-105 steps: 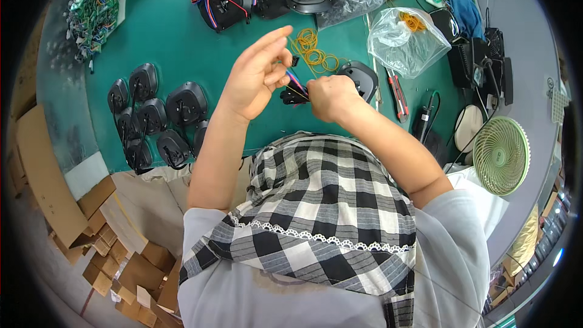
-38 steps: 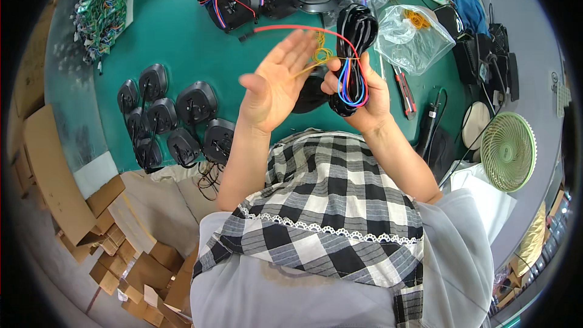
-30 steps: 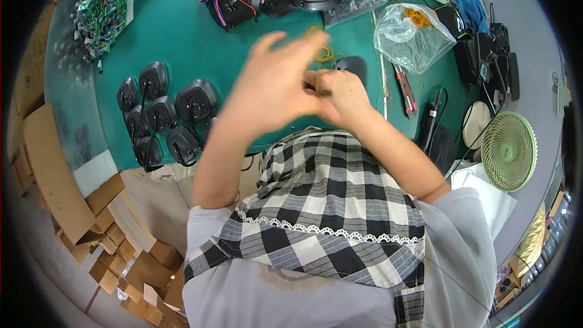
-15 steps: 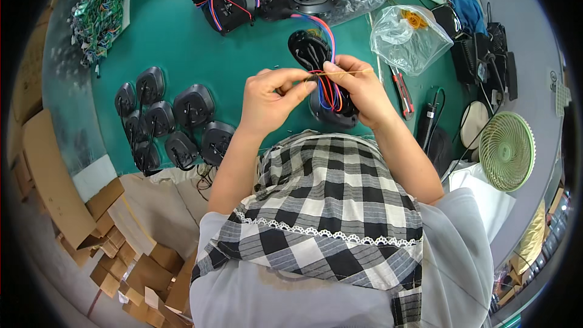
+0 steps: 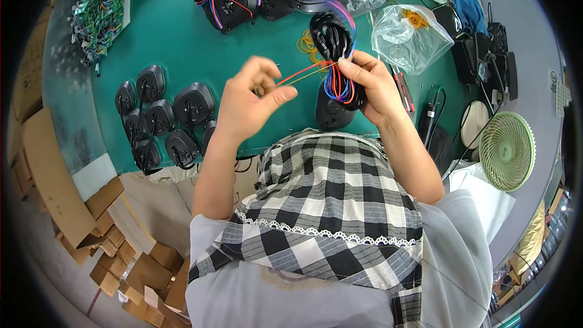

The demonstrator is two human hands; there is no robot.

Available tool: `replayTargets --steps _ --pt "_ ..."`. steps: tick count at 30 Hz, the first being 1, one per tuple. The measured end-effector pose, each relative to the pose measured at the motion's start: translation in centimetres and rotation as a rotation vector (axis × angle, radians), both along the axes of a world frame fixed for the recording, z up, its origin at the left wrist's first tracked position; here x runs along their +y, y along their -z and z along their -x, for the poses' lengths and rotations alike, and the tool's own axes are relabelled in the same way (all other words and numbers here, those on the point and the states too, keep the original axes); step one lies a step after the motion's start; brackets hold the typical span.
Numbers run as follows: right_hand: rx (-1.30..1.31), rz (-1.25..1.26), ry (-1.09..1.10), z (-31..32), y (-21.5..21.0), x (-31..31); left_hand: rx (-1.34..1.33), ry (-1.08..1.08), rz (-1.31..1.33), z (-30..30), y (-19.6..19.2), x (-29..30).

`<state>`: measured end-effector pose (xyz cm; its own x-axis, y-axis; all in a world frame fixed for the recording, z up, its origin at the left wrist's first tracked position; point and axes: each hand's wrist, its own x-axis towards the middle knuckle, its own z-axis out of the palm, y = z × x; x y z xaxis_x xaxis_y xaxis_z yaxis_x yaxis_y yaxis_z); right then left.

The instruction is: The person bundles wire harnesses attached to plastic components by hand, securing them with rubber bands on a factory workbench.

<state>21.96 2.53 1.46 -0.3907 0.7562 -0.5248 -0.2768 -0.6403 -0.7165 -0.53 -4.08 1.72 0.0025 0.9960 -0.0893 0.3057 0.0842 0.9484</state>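
Note:
My right hand (image 5: 378,88) is closed round the middle of a coiled black cable bundle (image 5: 330,35), its thumb pressed on the front. Red, blue and orange wires (image 5: 337,88) loop out below the thumb, and a pink-and-blue wire end, blurred by motion, arcs above the coil. To the left, my left hand (image 5: 246,100) is closed on a thin yellow rubber band (image 5: 311,73), stretched taut from the bundle. A red wire (image 5: 302,73) runs beside the band toward the same fingers. Beneath the bundle lies a black plastic housing (image 5: 332,111), partly covered.
Loose yellow rubber bands (image 5: 308,44) lie behind the bundle. Several black round-cornered units (image 5: 159,116) sit at left, with wired black housings (image 5: 231,9) at the back. A clear bag (image 5: 408,39), a red-handled cutter (image 5: 403,90) and a green fan (image 5: 507,150) are at right.
My left hand has drawn away to the left, stretching the rubber band. The bundle in my right hand has shifted slightly right, uncovering the loose bands behind it.

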Motion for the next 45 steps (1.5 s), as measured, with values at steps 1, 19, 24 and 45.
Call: replayTargets --steps 1,19,24,45 --pt "0.033 0.043 0.020 0.0 -0.1 0.1 0.218 -0.003 -0.075 -0.2 0.1 -0.5" --pt "0.243 0.235 -0.277 2.3 1.7 -1.0 0.823 0.006 -1.153 -1.3 -1.1 -3.4" --pt "0.442 0.309 -0.022 2.6 2.5 -1.5 0.493 0.220 -0.726 -1.9 -0.4 -4.1" --pt "0.042 -0.074 -0.318 3.6 1.2 -2.9 -1.268 0.325 -0.149 4.2 2.5 0.1"
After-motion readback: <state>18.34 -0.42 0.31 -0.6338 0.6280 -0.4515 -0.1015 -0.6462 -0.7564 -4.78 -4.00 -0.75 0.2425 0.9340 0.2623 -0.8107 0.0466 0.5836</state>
